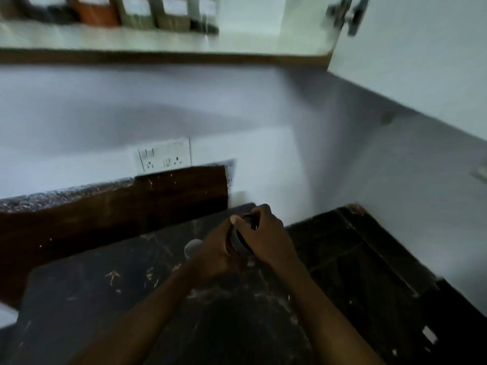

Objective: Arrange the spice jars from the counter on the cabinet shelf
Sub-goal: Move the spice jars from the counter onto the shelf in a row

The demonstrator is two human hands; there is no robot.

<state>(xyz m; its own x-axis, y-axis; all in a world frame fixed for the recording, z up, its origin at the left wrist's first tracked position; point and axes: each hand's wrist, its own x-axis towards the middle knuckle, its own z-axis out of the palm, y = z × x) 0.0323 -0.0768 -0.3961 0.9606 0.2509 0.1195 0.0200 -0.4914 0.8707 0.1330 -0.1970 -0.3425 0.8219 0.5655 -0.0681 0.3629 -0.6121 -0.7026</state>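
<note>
Where the head view looks down, a dark-lidded spice jar (pixel 243 233) is held over the bench (pixel 105 299), clasped by the left hand (pixel 218 255) and right hand (pixel 271 239). Its long axis is tilted, lid toward the wall. Blurred jars (pixel 137 14) are lined on the cabinet shelf (pixel 158 43).
</note>
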